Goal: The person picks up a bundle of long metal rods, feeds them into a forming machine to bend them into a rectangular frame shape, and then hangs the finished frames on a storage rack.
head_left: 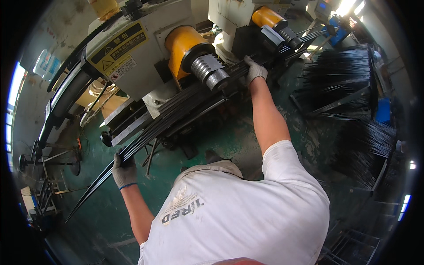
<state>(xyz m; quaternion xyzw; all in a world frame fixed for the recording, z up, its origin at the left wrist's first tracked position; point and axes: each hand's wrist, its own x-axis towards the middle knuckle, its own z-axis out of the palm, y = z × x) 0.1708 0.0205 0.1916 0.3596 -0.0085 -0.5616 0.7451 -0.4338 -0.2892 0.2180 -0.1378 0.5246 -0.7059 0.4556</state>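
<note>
A long bundle of thin dark metal rods (142,139) runs slantwise from the lower left to the upper right in front of a machine. My left hand (124,171), in a pale knit glove, is closed round its lower left part. Past it, the rod ends hang out over the floor. My right hand (256,72), gloved alike, grips the bundle farther up, right of a ribbed metal roller (206,70). Its fingertips are partly hidden behind the rods. The roller sticks out of an orange housing (180,43), just above the bundle.
A pale machine body (132,53) with a yellow warning label stands ahead. Behind it is a second machine with an orange housing (267,18). Racks of dark rods (338,75) stand at right. A wheeled metal stand (53,163) is at left on the green floor (229,141).
</note>
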